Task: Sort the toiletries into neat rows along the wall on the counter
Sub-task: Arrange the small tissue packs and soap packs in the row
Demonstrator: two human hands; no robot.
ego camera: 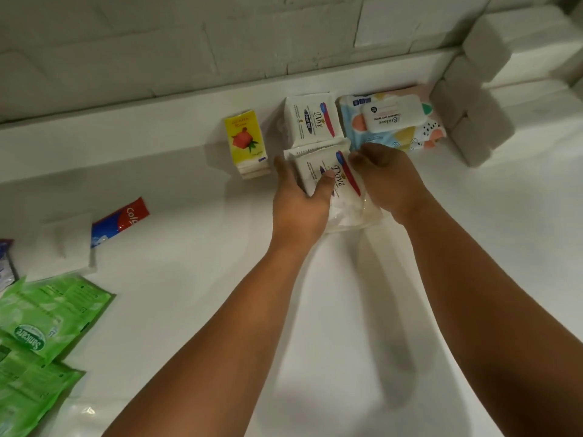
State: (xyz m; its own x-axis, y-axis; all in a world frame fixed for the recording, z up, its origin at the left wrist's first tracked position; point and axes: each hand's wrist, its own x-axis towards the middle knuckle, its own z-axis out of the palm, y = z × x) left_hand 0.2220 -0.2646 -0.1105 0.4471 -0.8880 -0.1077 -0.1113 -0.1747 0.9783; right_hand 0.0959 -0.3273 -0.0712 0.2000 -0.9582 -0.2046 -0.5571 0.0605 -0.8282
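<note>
1. A person's left hand (pixel 299 197) grips the near Dove pack (pixel 318 167), a flat white soft-wrapped rectangle. The thumb lies curled over its printed face and the fingers wrap its left edge.
2. The right hand (pixel 388 181) closes curled fingers on the same pack's right edge. Crinkled clear plastic film (pixel 350 216) shows under both hands.
3. The held pack sits toward the back of the glossy white counter (pixel 189 171), just in front of a second Dove pack (pixel 310 119) that lies flat against the back ledge below the tiled wall (pixel 157 58).
4. Just right of that second pack lies a soft wet-wipes pack (pixel 400 134), pastel-patterned, with a rigid white flip lid. It runs into the back right corner beside chunky white blocks (pixel 473 121).
5. Left of the Dove packs, slightly apart, stands a small stack of yellow pocket-tissue packs (pixel 246 140) printed with a red rose.
6. Well apart, near the counter's left edge, a red-and-blue Colgate tube (pixel 121 220) lies at an angle. Its lower end touches a plain white square pack (pixel 67 241).
7. Shiny green Sanicare sachets (pixel 47 313) overlap at the front left corner.
</note>
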